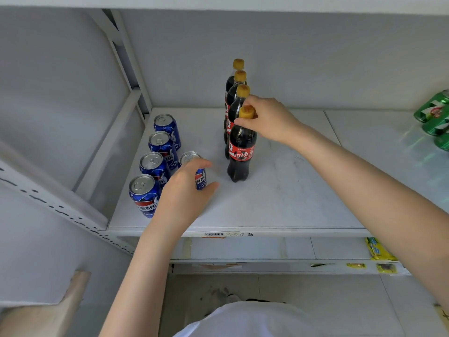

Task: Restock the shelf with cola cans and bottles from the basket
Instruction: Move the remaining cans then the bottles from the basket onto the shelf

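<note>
Several blue cola cans stand in a row on the left of the white shelf [279, 203]. One more blue can [201, 177] stands just right of that row, and my left hand [184, 190] is curled round it from the front. Several cola bottles with yellow caps line up front to back in the middle. My right hand [267, 120] grips the neck of the front bottle [241, 154], just under its cap; the bottle stands upright on the shelf. The basket is out of view.
Green soda cans [435, 117] lie at the far right of the shelf. A white upright post [126, 69] and slanted brace bound the left side. Yellow packets [379, 249] sit on the lower shelf at right.
</note>
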